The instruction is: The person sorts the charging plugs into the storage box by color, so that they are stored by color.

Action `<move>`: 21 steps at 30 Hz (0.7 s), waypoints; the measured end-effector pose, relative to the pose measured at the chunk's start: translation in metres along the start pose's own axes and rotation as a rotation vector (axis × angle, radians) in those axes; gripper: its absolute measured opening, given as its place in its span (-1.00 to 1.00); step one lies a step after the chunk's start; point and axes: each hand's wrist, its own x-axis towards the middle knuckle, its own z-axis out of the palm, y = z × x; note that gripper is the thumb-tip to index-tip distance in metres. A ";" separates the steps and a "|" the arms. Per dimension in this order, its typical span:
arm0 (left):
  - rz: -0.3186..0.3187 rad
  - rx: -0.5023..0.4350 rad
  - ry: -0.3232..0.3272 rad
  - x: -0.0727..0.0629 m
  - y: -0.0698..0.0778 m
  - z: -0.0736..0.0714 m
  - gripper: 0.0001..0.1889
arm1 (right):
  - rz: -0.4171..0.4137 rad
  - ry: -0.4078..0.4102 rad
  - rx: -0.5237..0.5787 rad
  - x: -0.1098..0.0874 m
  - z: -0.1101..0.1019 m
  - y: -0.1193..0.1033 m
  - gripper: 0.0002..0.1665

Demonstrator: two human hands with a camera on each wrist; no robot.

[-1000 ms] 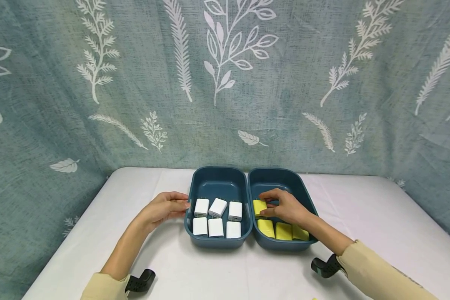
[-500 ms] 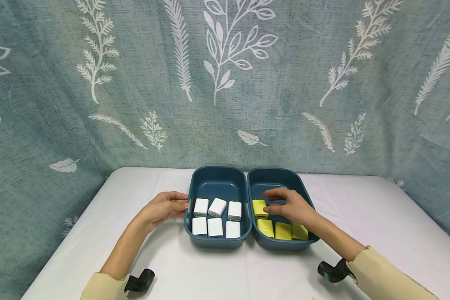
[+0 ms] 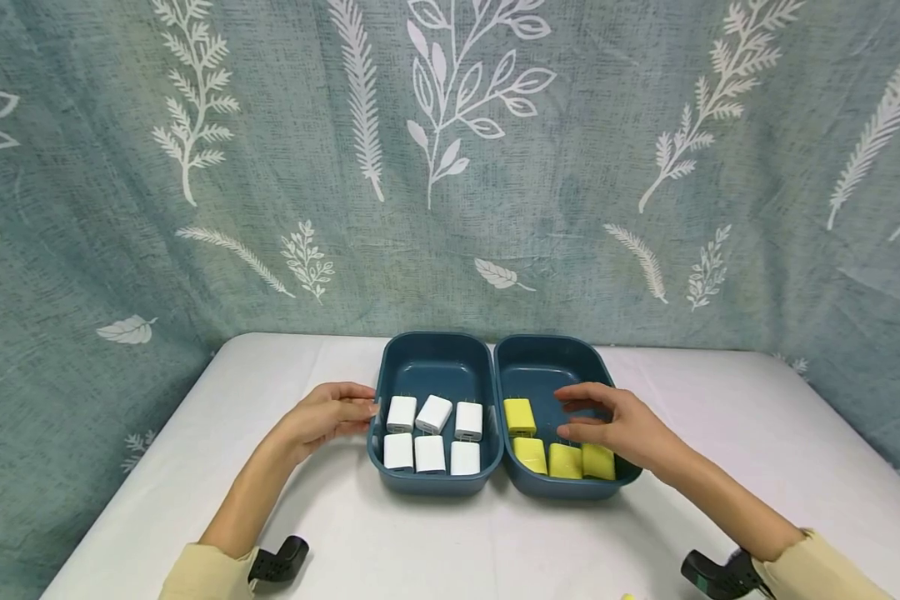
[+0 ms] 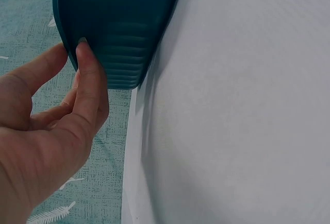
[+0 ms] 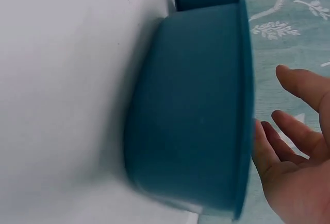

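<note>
In the head view two dark blue bins stand side by side. The left bin (image 3: 437, 367) holds several white charger plugs (image 3: 429, 454), most in two rows. Several yellow charger plugs (image 3: 565, 461) lie in the right bin (image 3: 543, 375), with one yellow plug (image 3: 520, 415) behind the front row. My left hand (image 3: 328, 418) pinches the left bin's side rim, thumb and fingers on either side of the wall in the left wrist view. Over the right part of the right bin is my right hand (image 3: 630, 429), fingers relaxed and apart, holding nothing; the right wrist view shows it beside the rim.
A white cloth covers the table (image 3: 390, 542). A blue-green leaf-patterned curtain (image 3: 450, 250) hangs behind and at the sides. A small yellow thing (image 3: 627, 597) peeks in at the bottom edge. Black devices (image 3: 281, 558) are strapped to both wrists.
My right hand has let go of the rear yellow charger plug and drawn back to the right. The plug stays in the bin. My left hand keeps its place on the rim.
</note>
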 end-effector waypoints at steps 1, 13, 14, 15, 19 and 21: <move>-0.001 0.000 0.000 0.000 0.000 0.000 -0.56 | 0.004 -0.005 0.015 -0.005 -0.001 -0.001 -0.30; 0.002 -0.009 -0.005 0.000 0.000 0.000 -0.56 | -0.130 -0.080 -0.011 -0.068 -0.013 -0.011 -0.46; 0.002 -0.010 -0.005 0.000 0.000 0.000 -0.56 | -0.144 -0.086 -0.033 -0.073 -0.013 -0.010 -0.47; 0.001 -0.010 -0.005 0.000 0.001 0.000 -0.56 | -0.135 -0.103 -0.047 -0.077 -0.013 -0.008 -0.49; -0.001 -0.009 -0.005 0.000 0.002 0.001 -0.56 | -0.065 -0.245 -0.101 -0.093 -0.011 0.000 -0.56; 0.000 -0.006 -0.006 0.001 0.002 0.001 -0.55 | -0.022 -0.318 -0.138 -0.100 -0.009 0.005 -0.59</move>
